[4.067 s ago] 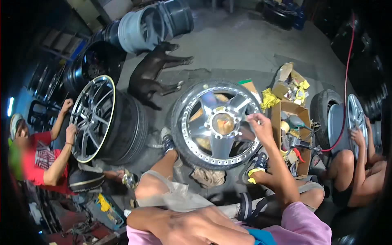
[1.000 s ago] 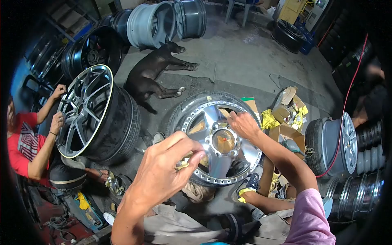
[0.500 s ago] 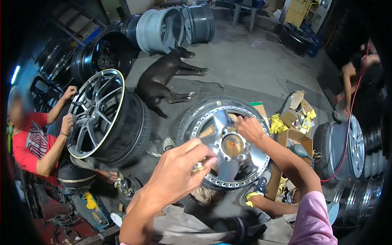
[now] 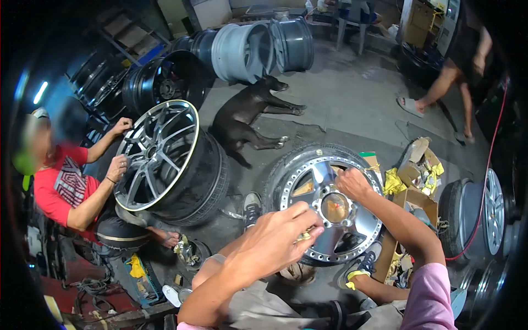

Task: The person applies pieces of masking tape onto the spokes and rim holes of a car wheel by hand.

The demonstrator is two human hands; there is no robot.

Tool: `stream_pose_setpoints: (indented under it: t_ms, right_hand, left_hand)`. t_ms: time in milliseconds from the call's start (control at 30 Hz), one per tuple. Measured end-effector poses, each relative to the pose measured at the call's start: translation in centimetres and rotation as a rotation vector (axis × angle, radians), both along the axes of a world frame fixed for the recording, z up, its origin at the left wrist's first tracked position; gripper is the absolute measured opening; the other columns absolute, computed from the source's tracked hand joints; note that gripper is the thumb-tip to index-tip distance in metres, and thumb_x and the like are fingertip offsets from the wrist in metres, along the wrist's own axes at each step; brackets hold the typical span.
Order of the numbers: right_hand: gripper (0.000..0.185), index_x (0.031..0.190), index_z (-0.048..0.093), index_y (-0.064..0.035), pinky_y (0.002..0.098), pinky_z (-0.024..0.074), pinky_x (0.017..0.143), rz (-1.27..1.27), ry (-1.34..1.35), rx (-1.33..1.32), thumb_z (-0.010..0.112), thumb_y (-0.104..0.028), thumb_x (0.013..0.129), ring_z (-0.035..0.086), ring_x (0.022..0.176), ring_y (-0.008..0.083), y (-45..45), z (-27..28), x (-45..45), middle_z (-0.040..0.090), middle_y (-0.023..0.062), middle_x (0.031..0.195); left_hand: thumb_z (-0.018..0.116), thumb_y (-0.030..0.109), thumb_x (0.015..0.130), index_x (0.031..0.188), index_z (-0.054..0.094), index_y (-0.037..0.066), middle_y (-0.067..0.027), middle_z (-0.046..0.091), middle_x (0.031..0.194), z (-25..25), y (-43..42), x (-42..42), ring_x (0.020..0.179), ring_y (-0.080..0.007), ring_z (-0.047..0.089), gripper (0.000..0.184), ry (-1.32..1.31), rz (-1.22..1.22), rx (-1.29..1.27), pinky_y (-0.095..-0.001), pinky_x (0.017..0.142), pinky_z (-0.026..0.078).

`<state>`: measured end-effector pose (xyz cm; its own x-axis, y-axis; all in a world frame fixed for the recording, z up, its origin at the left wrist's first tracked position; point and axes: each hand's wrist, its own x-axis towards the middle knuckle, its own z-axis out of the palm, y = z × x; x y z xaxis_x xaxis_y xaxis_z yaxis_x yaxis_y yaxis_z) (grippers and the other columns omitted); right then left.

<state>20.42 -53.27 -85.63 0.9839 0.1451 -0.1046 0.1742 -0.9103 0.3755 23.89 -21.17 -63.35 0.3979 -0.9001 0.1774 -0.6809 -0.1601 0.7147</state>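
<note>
Left hand (image 4: pixel 278 236) has come up to the wheel's (image 4: pixel 358 221) 8 o'clock, grip pinching a yellowish scrap (image 4: pixel 304 235), right hand (image 4: pixel 355 184) curled near the hub's (image 4: pixel 351 208) 1 o'clock, contents unclear; floor-level, face-up wheel looks heavy, stiff, slick, best held by tyre (image 4: pixel 273 190) at 3 and 9.

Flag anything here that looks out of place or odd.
The dog does: it lies on its side on the workshop floor, just beyond the central wheel, seemingly an unusual resting spot amid work. No obvious spill stands out.
</note>
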Motion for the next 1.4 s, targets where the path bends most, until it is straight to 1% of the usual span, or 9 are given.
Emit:
stream_pose_setpoints:
  t_ms: [100,267,500,667,700,1000,1100,1333,1400]
  right_hand:
    - [0.015,0.082,0.078,-0.0124,0.0395,0.0569,0.068,0.003,0.020,0.034,0.068,-0.023,0.086,0.075,0.081,0.0237,-0.5,-0.9,-0.1,0.075,0.0057,0.085]
    - [0.022,0.078,0.076,-0.0103,0.0391,0.0569,0.066,-0.027,0.002,0.082,0.072,-0.031,0.084,0.075,0.077,0.0248,-0.6,-1.3,-0.6,0.075,0.0082,0.086]
    - [0.030,0.084,0.074,-0.0072,0.0402,0.0555,0.059,-0.004,-0.115,0.212,0.064,-0.035,0.091,0.072,0.066,0.0273,-0.3,-1.2,-2.4,0.072,0.0118,0.080]
    - [0.029,0.094,0.072,-0.0092,0.0393,0.0563,0.064,-0.084,-0.144,0.335,0.070,-0.038,0.090,0.073,0.074,0.0268,0.9,0.4,-5.5,0.067,0.0111,0.099]
    - [0.030,0.098,0.068,-0.0071,0.0388,0.0573,0.068,-0.118,-0.143,0.379,0.074,-0.035,0.087,0.073,0.081,0.0256,0.8,0.3,-6.0,0.063,0.0100,0.108]
    - [0.021,0.099,0.065,-0.0050,0.0373,0.0593,0.069,-0.177,-0.298,0.271,0.071,-0.013,0.081,0.072,0.080,0.0233,1.9,-5.3,-3.7,0.060,0.0087,0.103]
    - [0.020,0.099,0.066,-0.0030,0.0392,0.0592,0.070,-0.200,-0.164,0.289,0.071,-0.010,0.080,0.072,0.079,0.0273,2.5,-4.5,-3.3,0.061,0.0104,0.104]
    - [0.028,0.101,0.066,-0.0005,0.0462,0.0573,0.073,-0.019,0.056,0.502,0.074,-0.015,0.079,0.071,0.084,0.0358,1.6,-0.3,-5.5,0.063,0.0147,0.108]
    - [0.029,0.103,0.067,-0.0033,0.0479,0.0561,0.079,-0.079,0.123,0.614,0.074,-0.018,0.079,0.070,0.091,0.0352,2.5,2.1,-7.5,0.064,0.0147,0.111]
  left_hand:
    - [0.075,0.008,0.090,0.101,0.072,0.004,-0.0128,0.065,0.090,0.0,0.2,0.3,0.075,-0.0348,0.066,0.012,-0.007,0.005,-0.012,-0.0415,0.066,0.052]
    - [0.076,0.007,0.089,0.099,0.072,0.004,-0.0131,0.065,0.088,0.0,0.4,0.7,0.074,-0.0354,0.065,0.011,-0.039,0.058,0.004,-0.0411,0.065,0.052]
    - [0.075,0.007,0.088,0.096,0.070,0.003,-0.0141,0.063,0.088,0.0,0.5,0.9,0.075,-0.0378,0.064,0.010,-0.071,0.071,-0.022,-0.0442,0.065,0.051]
    - [0.075,0.007,0.089,0.096,0.070,0.003,-0.0141,0.063,0.088,0.0,0.7,1.1,0.075,-0.0378,0.064,0.010,-0.082,0.095,-0.004,-0.0444,0.065,0.051]
    - [0.075,0.008,0.089,0.096,0.070,0.003,-0.0140,0.063,0.088,0.0,0.7,1.0,0.075,-0.0377,0.064,0.010,-0.097,0.091,-0.006,-0.0444,0.065,0.051]
    - [0.075,0.009,0.089,0.096,0.070,0.003,-0.0137,0.064,0.088,-0.1,0.2,0.8,0.076,-0.0384,0.065,0.011,-0.093,0.083,-0.019,-0.0455,0.067,0.052]
    - [0.075,0.009,0.088,0.096,0.070,0.003,-0.0144,0.065,0.088,-0.3,0.3,1.3,0.077,-0.0391,0.066,0.011,-0.105,0.078,-0.021,-0.0460,0.068,0.052]
    - [0.074,0.010,0.089,0.097,0.071,0.002,-0.0164,0.068,0.092,-1.0,1.1,2.9,0.082,-0.0410,0.067,0.012,-0.082,0.115,-0.002,-0.0454,0.072,0.054]
    - [0.076,0.012,0.088,0.111,0.070,0.004,-0.0187,0.069,0.102,-1.4,1.3,3.5,0.091,-0.0410,0.068,0.024,-0.083,0.129,0.073,-0.0441,0.076,0.055]
